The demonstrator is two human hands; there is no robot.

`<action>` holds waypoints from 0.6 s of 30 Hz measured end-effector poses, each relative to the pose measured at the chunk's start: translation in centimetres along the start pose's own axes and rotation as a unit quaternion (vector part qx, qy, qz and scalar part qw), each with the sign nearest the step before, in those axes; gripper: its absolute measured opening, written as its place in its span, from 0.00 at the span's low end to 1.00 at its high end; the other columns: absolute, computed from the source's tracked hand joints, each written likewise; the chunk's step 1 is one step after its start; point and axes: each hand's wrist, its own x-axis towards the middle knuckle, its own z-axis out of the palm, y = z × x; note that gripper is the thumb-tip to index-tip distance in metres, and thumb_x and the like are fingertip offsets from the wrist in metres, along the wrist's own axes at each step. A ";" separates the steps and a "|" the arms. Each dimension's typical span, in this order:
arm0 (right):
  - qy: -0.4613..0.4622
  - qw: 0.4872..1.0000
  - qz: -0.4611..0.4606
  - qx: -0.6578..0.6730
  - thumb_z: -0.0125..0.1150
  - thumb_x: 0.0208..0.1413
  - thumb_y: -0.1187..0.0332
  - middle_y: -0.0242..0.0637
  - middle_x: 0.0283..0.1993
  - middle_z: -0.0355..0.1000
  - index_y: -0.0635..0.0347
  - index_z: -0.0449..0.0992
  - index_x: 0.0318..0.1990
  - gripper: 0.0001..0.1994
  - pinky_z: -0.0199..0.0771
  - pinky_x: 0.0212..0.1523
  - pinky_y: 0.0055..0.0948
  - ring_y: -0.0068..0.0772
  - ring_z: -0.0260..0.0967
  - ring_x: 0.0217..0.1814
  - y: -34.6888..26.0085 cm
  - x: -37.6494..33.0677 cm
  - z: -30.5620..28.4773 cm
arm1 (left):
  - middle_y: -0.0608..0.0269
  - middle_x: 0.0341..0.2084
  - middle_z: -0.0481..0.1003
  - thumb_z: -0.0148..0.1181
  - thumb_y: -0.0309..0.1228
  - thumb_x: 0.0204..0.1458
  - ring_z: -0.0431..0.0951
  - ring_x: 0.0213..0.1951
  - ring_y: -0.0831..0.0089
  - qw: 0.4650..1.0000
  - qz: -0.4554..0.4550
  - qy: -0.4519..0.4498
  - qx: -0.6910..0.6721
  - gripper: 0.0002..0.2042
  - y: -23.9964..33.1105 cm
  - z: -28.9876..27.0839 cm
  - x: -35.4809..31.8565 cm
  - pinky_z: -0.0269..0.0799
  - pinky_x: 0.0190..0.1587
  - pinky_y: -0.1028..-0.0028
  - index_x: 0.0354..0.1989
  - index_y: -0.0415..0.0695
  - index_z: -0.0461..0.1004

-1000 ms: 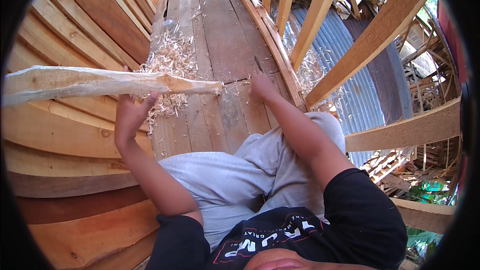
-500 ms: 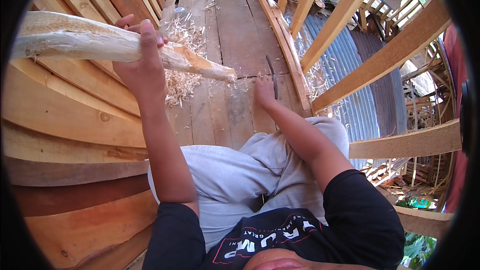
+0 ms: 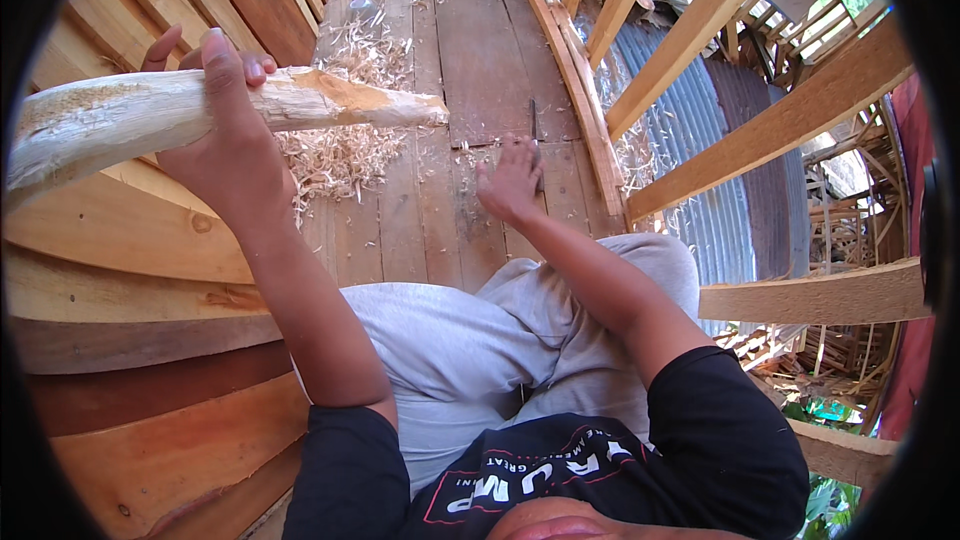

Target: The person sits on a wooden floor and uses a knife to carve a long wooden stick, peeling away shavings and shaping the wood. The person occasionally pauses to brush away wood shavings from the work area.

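Left hand [image 3: 215, 145] clamps its grip around the pale, roughly carved wooden pole [image 3: 180, 115], raised above the curly wood shavings [image 3: 340, 155]; right hand [image 3: 512, 180] lies flat, fingers spread, on the brown plank floor [image 3: 480, 60].

Sunlit plank floor [image 3: 470, 30], stacked boards [image 3: 130, 240] left, corrugated sheet [image 3: 670, 90] right.

Bright daylight, seemingly from upper right; sharp centre, edges bent (black fisheye rim).
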 end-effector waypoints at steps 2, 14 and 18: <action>-0.071 0.991 0.061 -0.091 0.46 0.60 0.52 0.55 0.75 0.28 0.60 0.37 0.71 0.39 0.18 0.71 0.58 0.55 0.17 0.78 -0.6 -0.3 -0.4 | 0.61 0.23 0.71 0.58 0.22 0.56 0.68 0.25 0.77 1.000 0.000 0.000 -0.003 0.15 -0.1 -0.2 0.0 0.72 0.36 0.70 0.50 0.36 0.63; 0.058 0.990 -0.116 -0.049 0.48 0.58 0.66 0.50 0.72 0.48 0.61 0.55 0.66 0.28 0.34 0.73 0.49 0.51 0.37 0.76 8.4 5.6 1.4 | 0.62 0.23 0.70 0.58 0.21 0.55 0.68 0.25 0.77 1.000 -0.002 -0.023 -0.020 0.16 -0.3 0.0 -0.1 0.72 0.36 0.70 0.50 0.36 0.63; 0.107 0.982 -0.156 0.022 0.51 0.56 0.72 0.54 0.61 0.64 0.66 0.67 0.57 0.20 0.44 0.71 0.49 0.55 0.52 0.70 8.4 6.6 0.5 | 0.62 0.22 0.70 0.58 0.21 0.55 0.68 0.25 0.77 0.999 -0.002 -0.030 -0.017 0.17 -0.4 -0.5 0.1 0.72 0.37 0.71 0.51 0.35 0.63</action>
